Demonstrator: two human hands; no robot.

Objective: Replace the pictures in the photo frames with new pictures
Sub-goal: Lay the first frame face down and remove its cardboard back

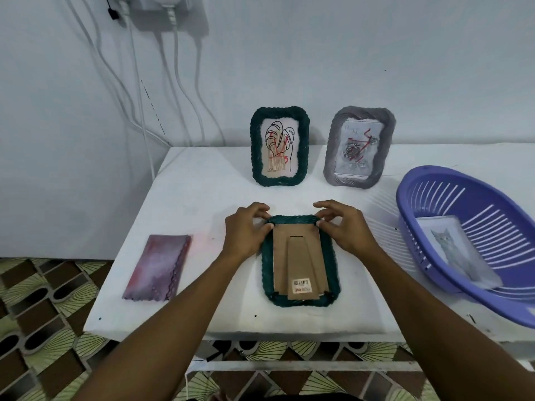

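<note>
A dark green photo frame (301,299) lies face down in the middle of the white table, its brown cardboard back and stand facing up. My left hand (246,230) pinches its far left corner, and my right hand (344,227) pinches its far right corner. At the back, a second green frame (279,146) stands upright with a leaf drawing marked in red. Beside it stands a grey frame (359,146) with a rose picture, also marked in red. A cat picture (454,253) lies inside the purple basket.
The purple slotted basket (492,215) takes up the table's right side. A pink-purple cloth (159,267) lies at the left. The white table (202,192) has its near edge just below the frame. White cables hang down the wall at the back left.
</note>
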